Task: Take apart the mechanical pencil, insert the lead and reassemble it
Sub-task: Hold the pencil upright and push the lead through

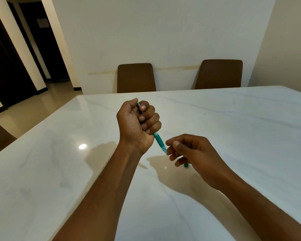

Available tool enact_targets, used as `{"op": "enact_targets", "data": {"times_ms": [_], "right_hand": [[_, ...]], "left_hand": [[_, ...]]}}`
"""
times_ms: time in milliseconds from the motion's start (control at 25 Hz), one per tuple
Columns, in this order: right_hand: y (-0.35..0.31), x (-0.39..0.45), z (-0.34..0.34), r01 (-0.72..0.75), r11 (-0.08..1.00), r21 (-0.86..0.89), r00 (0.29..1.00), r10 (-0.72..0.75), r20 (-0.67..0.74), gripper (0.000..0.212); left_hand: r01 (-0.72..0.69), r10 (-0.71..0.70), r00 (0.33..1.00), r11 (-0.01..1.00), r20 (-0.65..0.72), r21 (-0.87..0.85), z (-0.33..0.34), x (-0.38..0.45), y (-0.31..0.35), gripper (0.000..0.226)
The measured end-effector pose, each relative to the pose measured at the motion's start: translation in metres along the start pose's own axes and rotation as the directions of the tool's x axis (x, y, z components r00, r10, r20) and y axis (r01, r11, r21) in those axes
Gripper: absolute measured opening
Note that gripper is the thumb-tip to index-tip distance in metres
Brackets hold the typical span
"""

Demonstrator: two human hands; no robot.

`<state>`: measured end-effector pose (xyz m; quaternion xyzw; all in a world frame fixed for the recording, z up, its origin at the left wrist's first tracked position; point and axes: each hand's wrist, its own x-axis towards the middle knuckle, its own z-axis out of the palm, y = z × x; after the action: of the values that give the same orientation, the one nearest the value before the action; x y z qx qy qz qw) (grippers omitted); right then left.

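Observation:
My left hand point(137, 122) is closed in a fist around a teal mechanical pencil point(159, 141), held above the table with its tip pointing down and to the right. My right hand point(189, 150) pinches at the pencil's tip with thumb and forefinger; whether it holds a lead there is too small to tell. A small teal part point(186, 165) shows just under my right hand's fingers, mostly hidden by them.
A white marble table point(233, 136) spreads under both arms, with a lamp reflection at its left. Two brown chairs point(135, 78) point(219, 74) stand at the far edge against the wall. A dark doorway is at the far left.

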<state>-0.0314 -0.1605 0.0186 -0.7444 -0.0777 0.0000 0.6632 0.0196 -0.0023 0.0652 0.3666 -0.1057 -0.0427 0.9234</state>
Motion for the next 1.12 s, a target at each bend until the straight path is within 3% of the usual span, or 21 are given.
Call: {"op": "enact_targets", "data": {"times_ms": [160,400,560,920,1120], "right_hand": [[-0.003,-0.003,0.002,-0.028,0.996,0.080,0.990,0.017,0.139,0.021],[-0.005,-0.002,0.000,-0.099,0.980,0.175,0.986,0.074,0.146,0.021],[-0.006,-0.003,0.001,-0.114,0.984,0.140,0.982,0.090,0.168,0.020],[-0.004,-0.001,0.001,-0.125,0.989,0.079,0.990,0.119,0.071,0.022],[-0.003,0.000,0.002,-0.131,0.989,0.070,0.990,0.128,0.051,0.022]], "left_hand": [[0.009,-0.009,1.000,0.999,0.011,-0.032,0.000,0.000,-0.002,0.038],[0.040,-0.040,0.999,0.999,-0.010,0.018,0.008,-0.001,-0.008,0.037],[0.129,-0.128,0.991,0.991,-0.034,0.022,0.007,-0.003,-0.013,0.044],[0.089,-0.082,0.981,0.996,-0.176,0.028,0.002,-0.003,-0.008,0.046],[0.079,-0.066,0.983,0.994,-0.170,0.072,0.005,-0.004,-0.005,0.045]]}}
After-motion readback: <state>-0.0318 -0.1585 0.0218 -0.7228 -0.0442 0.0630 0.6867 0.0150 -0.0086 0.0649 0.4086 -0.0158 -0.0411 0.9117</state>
